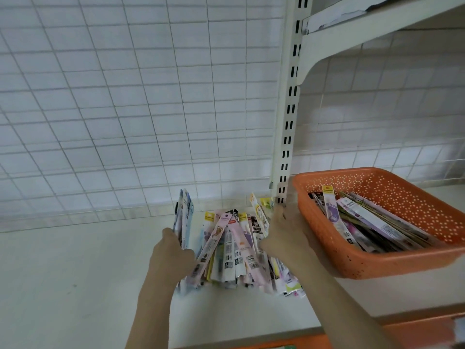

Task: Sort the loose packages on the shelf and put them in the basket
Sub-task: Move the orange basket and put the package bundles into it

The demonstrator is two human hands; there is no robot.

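A heap of long, narrow packages [234, 250] in pink, white, yellow and black lies on the white shelf [75, 268]. My left hand [171, 253] grips a small upright bundle of bluish-white packages [185, 217] at the heap's left side. At the right side of the heap my right hand [284, 233] holds a few yellow-topped packages [259, 212], close to the basket's near-left corner. The orange perforated basket [377, 265] sits to the right, partly over the shelf edge, with several packages [364, 222] lying inside.
A white wire grid [125, 109] backs the shelf. A slotted white upright [289, 109] stands just behind the basket's left corner, carrying an upper shelf [377, 28] at the top right. An orange strip [415, 328] runs along the shelf's front edge.
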